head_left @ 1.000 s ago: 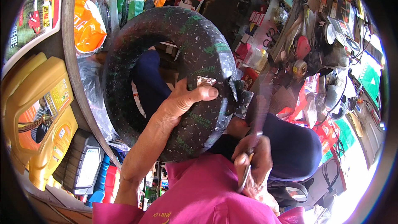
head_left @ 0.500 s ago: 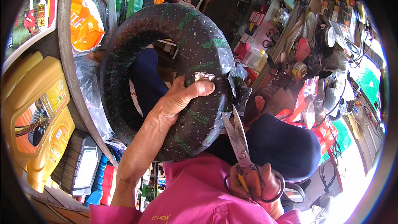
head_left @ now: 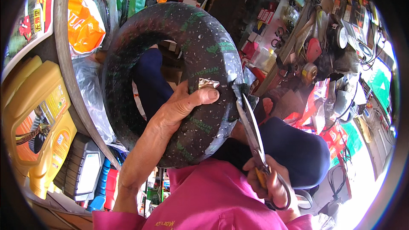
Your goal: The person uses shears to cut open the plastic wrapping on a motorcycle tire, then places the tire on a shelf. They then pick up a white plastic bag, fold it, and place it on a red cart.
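Note:
A black tyre wrapped in clear plastic film with green markings fills the middle of the view. My left hand reaches through its hole and grips the inner rim, thumb pressed on the sidewall beside a small silvery patch. My right hand holds a pair of scissors by yellow-lined handles. The blades point up and their tips meet the torn wrapping at the tyre's right edge. My knees in dark blue trousers show behind the tyre and under the scissors.
Yellow oil jugs stand at the left beside a curved metal rim. An orange bag and plastic packets hang above. A cluttered shelf of small parts and boxes runs along the upper right.
My right hand has raised the scissors from low near my chest up to the tyre's right edge, where the tips now touch the wrapping. My left hand keeps its grip on the tyre.

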Available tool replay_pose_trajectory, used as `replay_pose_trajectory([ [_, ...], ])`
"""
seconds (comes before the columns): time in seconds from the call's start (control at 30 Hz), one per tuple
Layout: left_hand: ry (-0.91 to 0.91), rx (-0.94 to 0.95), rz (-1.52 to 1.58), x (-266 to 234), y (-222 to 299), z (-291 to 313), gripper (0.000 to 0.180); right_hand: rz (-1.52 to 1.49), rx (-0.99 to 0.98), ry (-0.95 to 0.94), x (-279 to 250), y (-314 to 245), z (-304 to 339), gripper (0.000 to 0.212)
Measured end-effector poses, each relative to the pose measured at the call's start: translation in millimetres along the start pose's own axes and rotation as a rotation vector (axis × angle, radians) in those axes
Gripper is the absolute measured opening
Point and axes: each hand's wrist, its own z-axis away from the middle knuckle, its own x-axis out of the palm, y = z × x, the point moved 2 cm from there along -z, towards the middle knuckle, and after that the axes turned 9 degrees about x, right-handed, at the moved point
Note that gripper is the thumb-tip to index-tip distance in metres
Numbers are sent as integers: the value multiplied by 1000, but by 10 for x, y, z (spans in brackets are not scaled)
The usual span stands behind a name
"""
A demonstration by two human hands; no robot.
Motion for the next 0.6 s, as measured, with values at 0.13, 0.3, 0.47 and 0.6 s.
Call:
replay_pose_trajectory([
  [0.13,40,-55,111,-55,-43,5,60,760,-157,38,-53,-762,194,75],
  [0.3,-75,-152,108,-180,-131,60,58,1444,-590,-43,13,-1310,204,73],
  [0.47,-112,-151,1,-198,-80,292,66,1905,-792,141,-95,-1721,36,71],
  [0.6,-147,-168,-29,-300,-186,433,74,2156,-852,71,-26,-1865,-111,68],
])
